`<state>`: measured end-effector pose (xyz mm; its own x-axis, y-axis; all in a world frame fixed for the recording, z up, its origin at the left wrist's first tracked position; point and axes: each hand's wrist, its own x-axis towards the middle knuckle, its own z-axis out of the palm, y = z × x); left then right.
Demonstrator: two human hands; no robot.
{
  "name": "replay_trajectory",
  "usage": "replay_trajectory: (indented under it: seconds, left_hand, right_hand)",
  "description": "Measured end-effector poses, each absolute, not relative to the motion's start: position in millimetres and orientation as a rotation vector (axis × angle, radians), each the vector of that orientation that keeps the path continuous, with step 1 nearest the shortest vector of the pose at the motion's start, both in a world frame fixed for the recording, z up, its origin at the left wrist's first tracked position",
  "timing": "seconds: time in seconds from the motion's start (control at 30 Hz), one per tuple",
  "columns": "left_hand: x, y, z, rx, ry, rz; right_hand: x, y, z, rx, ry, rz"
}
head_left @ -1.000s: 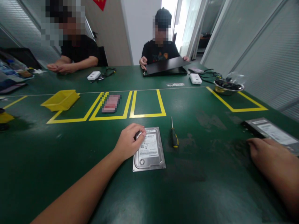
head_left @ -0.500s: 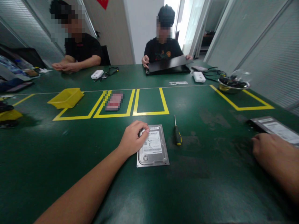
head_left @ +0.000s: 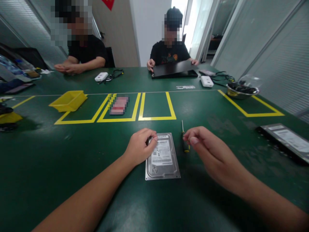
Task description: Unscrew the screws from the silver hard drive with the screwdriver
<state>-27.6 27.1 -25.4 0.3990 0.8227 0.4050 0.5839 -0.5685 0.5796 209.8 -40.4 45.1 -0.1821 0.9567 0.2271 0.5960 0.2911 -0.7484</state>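
Pinching the hard drive (head_left: 166, 172) at its far left corner with the left hand (head_left: 140, 146), near the table's middle.
Reaching to the screwdriver (head_left: 186, 149) just right of it with the right hand (head_left: 212, 148), fingers bunched, handle partly covered, grip impossible to tell; open table (head_left: 169, 206) on the near side; second drive (head_left: 287, 138) cut off at right; in all, two drives, one screwdriver, two white boxes (head_left: 207, 81).

lying flat on the bench (head_left: 96, 180) toward six o'clock, white label up: silver hard drive (head_left: 166, 167). just beside at two o'clock, tip toward twelve: slim screwdriver (head_left: 186, 148), black-and-yellow handle partly hidden.
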Motion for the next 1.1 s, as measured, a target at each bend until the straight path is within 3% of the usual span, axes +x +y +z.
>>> replay_trajectory:
  seconds: [0.23,0.9,1.1]
  left_hand:
    - [-28,27,-23,2.344,1.201,0.909]
    - [-24,25,-20,2.404,1.207,0.852]
    - [-23,13,-14,2.462,1.141,0.587]
  right_hand:
    - [156,-18,2,-1.361,-1.459,0.843]
    - [174,-24,-19,-1.408,-1.724,0.595]
    - [180,-16,-26,-1.482,-1.811,0.487]
